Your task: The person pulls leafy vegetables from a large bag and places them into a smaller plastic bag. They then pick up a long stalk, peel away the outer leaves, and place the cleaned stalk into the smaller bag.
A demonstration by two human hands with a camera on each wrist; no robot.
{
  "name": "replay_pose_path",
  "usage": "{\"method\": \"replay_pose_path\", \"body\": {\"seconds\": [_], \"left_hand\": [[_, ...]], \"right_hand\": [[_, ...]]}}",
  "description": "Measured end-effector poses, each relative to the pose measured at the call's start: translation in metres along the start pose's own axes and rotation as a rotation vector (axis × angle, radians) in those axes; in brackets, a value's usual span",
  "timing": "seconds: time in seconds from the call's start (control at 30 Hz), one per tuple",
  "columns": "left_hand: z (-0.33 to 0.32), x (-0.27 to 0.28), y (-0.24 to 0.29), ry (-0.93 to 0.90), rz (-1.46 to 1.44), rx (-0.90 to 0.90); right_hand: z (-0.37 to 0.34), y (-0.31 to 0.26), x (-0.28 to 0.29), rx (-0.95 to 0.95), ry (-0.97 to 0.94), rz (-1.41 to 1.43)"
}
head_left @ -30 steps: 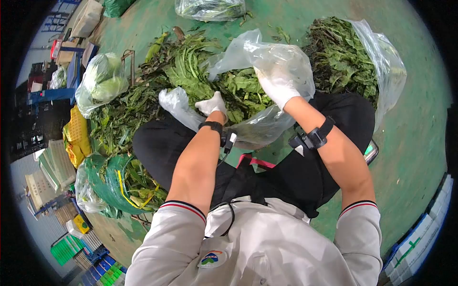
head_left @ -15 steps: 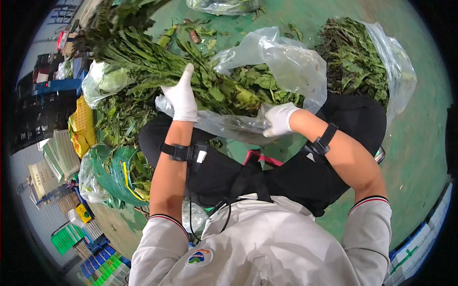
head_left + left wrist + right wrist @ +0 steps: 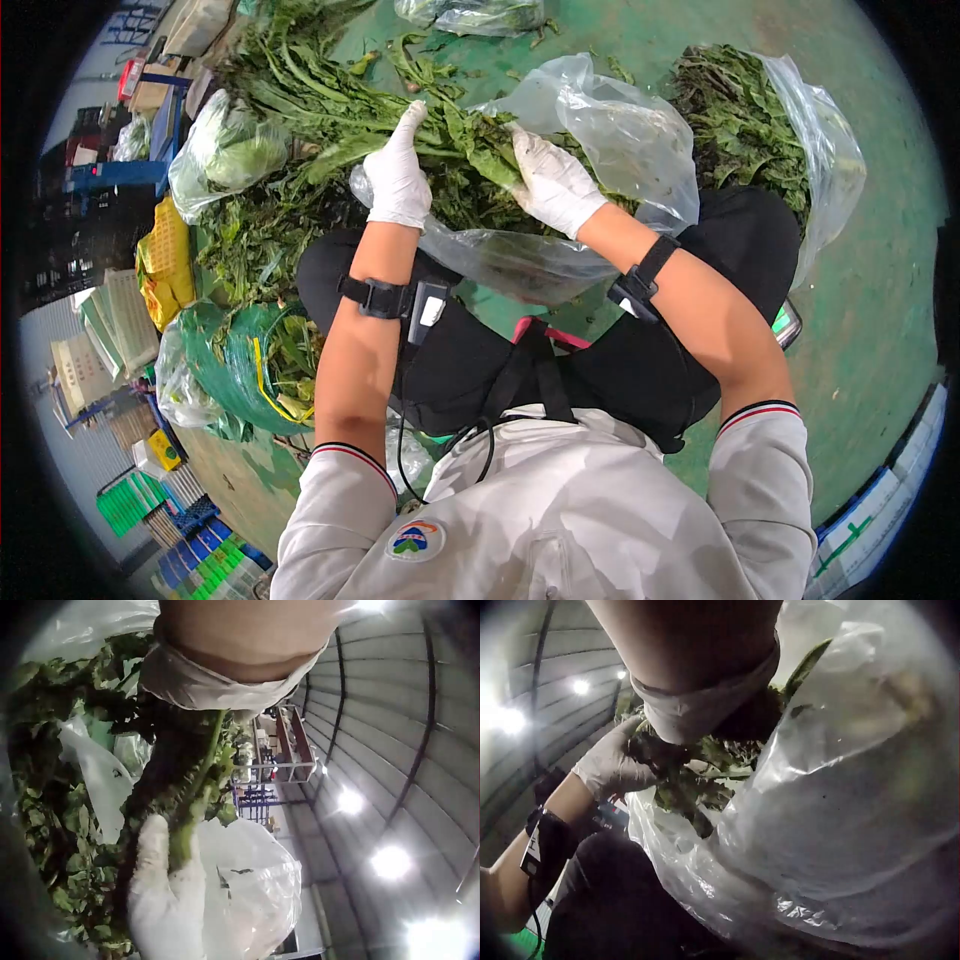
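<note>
My left hand [image 3: 400, 178], in a white glove, holds a long bunch of leafy greens [image 3: 345, 110] with its thumb pointing up. The leaves fan out to the far left, and the stem ends lie over an open clear plastic bag [image 3: 630, 130]. At those ends my right hand [image 3: 558, 188], gloved too, grips the greens between thumb and fingers. A green stem shows between the right hand's fingers [image 3: 154, 847] in the left wrist view. More leaves fill the bag beneath both hands. In the right wrist view the bag's plastic hides much of the bunch.
Right of the bag lies another bag of greens [image 3: 735, 140]. Loose greens [image 3: 265, 240] cover the floor on the left, beside a bagged pale vegetable [image 3: 235, 150], a yellow sack [image 3: 167, 265] and a green sack [image 3: 225, 370]. One more clear bag [image 3: 480, 15] lies farther out.
The left hand has brought a bunch of greens up over the bag. My right hand has gone from the bag's far side to its near rim, then up to the stem ends.
</note>
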State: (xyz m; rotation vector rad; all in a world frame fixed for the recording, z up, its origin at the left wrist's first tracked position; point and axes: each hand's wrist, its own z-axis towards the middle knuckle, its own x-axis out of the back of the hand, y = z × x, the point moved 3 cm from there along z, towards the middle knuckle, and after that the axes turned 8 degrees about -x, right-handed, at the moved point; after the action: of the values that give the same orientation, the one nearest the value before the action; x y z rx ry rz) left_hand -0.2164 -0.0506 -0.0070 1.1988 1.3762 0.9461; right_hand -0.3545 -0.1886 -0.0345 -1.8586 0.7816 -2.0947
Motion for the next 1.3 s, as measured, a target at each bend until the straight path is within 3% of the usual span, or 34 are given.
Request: {"method": "replay_pose_path", "body": {"seconds": [0.07,0.27,0.37,0.4,0.5,0.53,0.6,0.63,0.67,0.77,0.87,0.97,1.07,1.17,1.2,1.3], "left_hand": [[0.006,0.005,-0.016,0.002,-0.018,0.075],[0.006,0.003,-0.037,0.025,-0.063,0.131],[0.003,-0.001,-0.039,-0.016,-0.146,0.173],[0.004,-0.001,-0.04,-0.001,-0.133,0.232],[0.009,0.001,-0.044,0.054,-0.093,0.37],[0.012,0.004,-0.048,0.078,-0.076,0.393],[0.028,0.015,-0.069,0.077,-0.058,0.452],[0.032,0.022,-0.069,0.084,-0.098,0.39],[0.035,0.029,-0.069,0.09,-0.138,0.329],[0.044,0.038,-0.057,0.191,0.004,0.321],[0.039,0.041,-0.038,0.155,0.005,0.168],[0.03,0.044,-0.025,0.087,-0.041,0.06],[0.03,0.05,-0.027,0.075,-0.057,0.023],[0.026,0.052,-0.028,0.084,-0.047,-0.022],[0.022,0.05,-0.022,0.075,-0.038,-0.058],[0.012,0.048,-0.012,0.051,0.036,-0.087]], "right_hand": [[-0.006,0.012,-0.009,0.121,0.125,0.071],[-0.022,0.032,-0.027,0.077,0.215,0.184],[-0.023,0.023,-0.014,-0.094,0.358,0.313],[-0.017,0.019,-0.003,-0.288,0.24,0.333],[-0.008,0.037,-0.027,-0.424,0.526,0.461],[-0.006,0.036,-0.023,-0.287,0.729,0.446],[-0.007,0.039,-0.004,-0.58,0.443,1.108],[-0.009,0.04,0.001,-0.721,0.27,1.43],[-0.012,0.049,-0.003,-0.66,0.373,1.459],[-0.014,0.051,0.025,-0.378,0.324,0.093],[-0.016,0.037,0.079,-0.214,0.095,-0.404],[-0.015,0.037,0.1,-0.372,-0.098,-0.526],[-0.021,0.038,0.114,-0.498,0.183,-0.37],[-0.017,0.081,0.101,-0.57,0.237,-0.36],[-0.018,0.125,0.078,-0.56,0.282,-0.345],[-0.024,0.114,0.065,-0.318,0.122,-0.622]]}}
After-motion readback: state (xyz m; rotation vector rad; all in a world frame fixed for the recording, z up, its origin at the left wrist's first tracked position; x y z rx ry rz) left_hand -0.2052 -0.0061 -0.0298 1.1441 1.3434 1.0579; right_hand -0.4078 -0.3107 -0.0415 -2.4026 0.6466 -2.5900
